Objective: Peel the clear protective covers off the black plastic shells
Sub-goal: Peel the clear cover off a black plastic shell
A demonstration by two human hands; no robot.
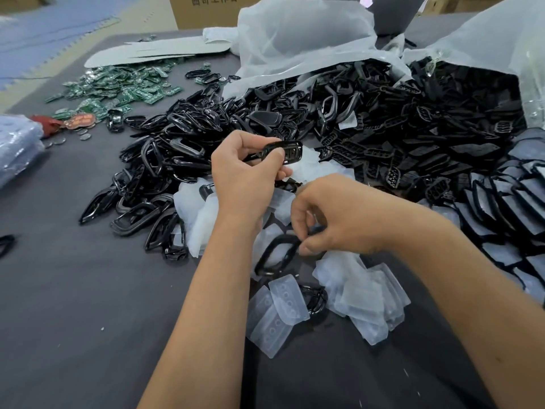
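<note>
Head view puts both of our hands over a dark grey table (73, 290) heaped with parts. Our left hand (246, 172) is raised, its fingers and thumb curled round a black shell (287, 150); the shell's long axis runs roughly left to right, and its free end points right, past our fingertips. Whether a clear cover is on it, we cannot tell.

Lower and nearer, our right hand (333, 219) has its fingers bent in, and thumb and forefinger pinch the upper right edge of a black frame-shaped shell (272, 258). That frame lies slanted, its long axis running from upper right at our fingers down to lower left, with its open middle facing up at us. It sits on loose clear covers (365, 293) scattered just below and around both hands.

Behind our hands a large pile of black shells (177, 137) spreads across the table, spilling from white plastic bags (295, 33). Green circuit boards (118, 90) lie well apart at far left. Stacked flat black pieces (507, 202) line the right edge.
</note>
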